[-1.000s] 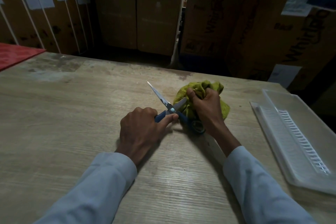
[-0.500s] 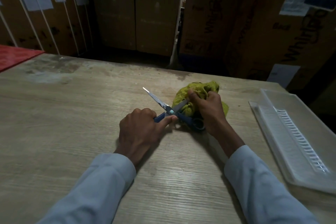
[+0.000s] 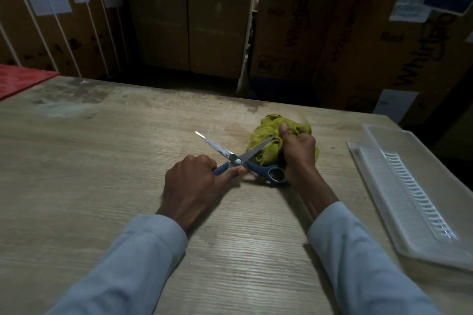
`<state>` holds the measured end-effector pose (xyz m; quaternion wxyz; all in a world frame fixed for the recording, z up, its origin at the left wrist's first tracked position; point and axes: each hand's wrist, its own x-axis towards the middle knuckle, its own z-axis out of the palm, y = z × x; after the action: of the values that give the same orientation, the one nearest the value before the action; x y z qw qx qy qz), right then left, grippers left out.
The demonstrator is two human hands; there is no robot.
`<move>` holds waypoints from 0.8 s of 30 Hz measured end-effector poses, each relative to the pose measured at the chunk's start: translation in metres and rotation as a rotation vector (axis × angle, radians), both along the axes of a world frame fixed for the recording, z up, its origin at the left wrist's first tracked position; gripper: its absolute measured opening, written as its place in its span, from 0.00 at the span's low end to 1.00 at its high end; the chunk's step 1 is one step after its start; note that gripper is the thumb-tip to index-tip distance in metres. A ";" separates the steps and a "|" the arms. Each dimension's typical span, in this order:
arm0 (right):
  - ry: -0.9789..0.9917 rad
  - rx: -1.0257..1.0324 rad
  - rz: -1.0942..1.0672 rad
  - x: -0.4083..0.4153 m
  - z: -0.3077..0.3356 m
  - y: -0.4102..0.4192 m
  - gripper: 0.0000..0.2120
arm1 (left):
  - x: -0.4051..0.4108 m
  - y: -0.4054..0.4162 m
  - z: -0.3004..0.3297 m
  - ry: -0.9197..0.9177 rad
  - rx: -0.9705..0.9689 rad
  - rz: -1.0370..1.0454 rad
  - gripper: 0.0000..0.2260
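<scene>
While gripping one blue handle of the scissors (image 3: 238,161) in the left hand (image 3: 194,184), with curled fingers and thumb laid along it, clutches the green cloth (image 3: 268,146) tight in the right hand (image 3: 299,158), thumb up. Keeps blades wide apart, low over the table (image 3: 102,186), one touching the cloth. Shows one scissors, one cloth, one tray (image 3: 409,199) at right. Reads "Whirl…" on two boxes (image 3: 422,59) behind, probably Whirlpool.
</scene>
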<state>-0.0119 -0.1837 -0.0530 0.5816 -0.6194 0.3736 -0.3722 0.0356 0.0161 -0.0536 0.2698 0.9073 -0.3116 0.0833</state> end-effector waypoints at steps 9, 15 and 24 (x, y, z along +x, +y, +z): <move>-0.223 0.063 -0.028 -0.019 0.016 -0.014 0.22 | 0.006 0.006 0.000 -0.072 0.028 -0.053 0.35; -0.205 -0.138 0.480 -0.043 0.038 -0.004 0.20 | 0.016 0.011 0.004 -0.097 0.082 -0.089 0.33; 0.175 -0.718 0.754 -0.023 0.023 0.029 0.10 | 0.017 0.011 0.002 -0.126 0.081 -0.029 0.34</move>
<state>-0.0351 -0.1546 -0.0302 0.3930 -0.8998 0.0212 -0.1885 0.0530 0.0274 -0.0518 0.2138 0.9058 -0.3442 0.1237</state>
